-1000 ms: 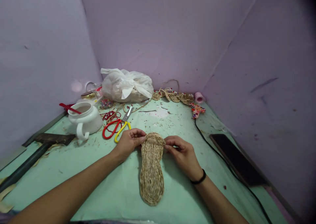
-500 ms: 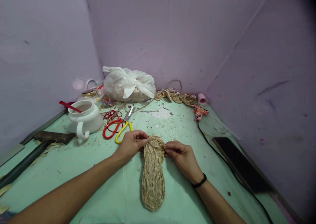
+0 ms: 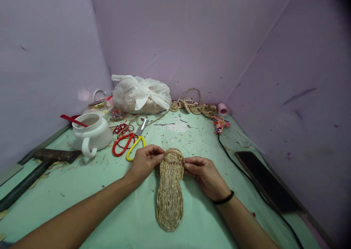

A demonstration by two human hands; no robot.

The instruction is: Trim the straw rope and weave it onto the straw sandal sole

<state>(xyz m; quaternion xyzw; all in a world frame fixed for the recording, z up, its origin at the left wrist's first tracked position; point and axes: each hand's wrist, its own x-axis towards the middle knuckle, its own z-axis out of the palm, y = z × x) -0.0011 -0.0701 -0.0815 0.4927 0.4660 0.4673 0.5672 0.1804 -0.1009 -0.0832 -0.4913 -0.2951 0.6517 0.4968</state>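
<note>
A woven straw sole (image 3: 170,194), made of coiled plaited fibre, lies lengthwise in front of me on the green table surface (image 3: 117,212). Its far rounded end sits between my two hands. My left hand (image 3: 145,162) pinches the left edge near that end with thumb and fingertips. On the opposite edge, my right hand (image 3: 207,176) grips the sole between thumb and index finger; a black band circles this wrist. Scissors (image 3: 131,143) with one red and one yellow handle rest just beyond my left hand, blades pointing away.
At left stand a white pot (image 3: 94,132) with a red stick and a hatchet (image 3: 55,157). Behind are a tied white plastic bag (image 3: 141,93), small woven pieces (image 3: 193,107) and a pink spool (image 3: 222,109). A phone (image 3: 265,179) and black cable (image 3: 244,174) lie right.
The sole's far end appears slightly higher in view, with both hands still on its edges. My right hand's grip has shifted a little. The whole view has drifted slightly.
</note>
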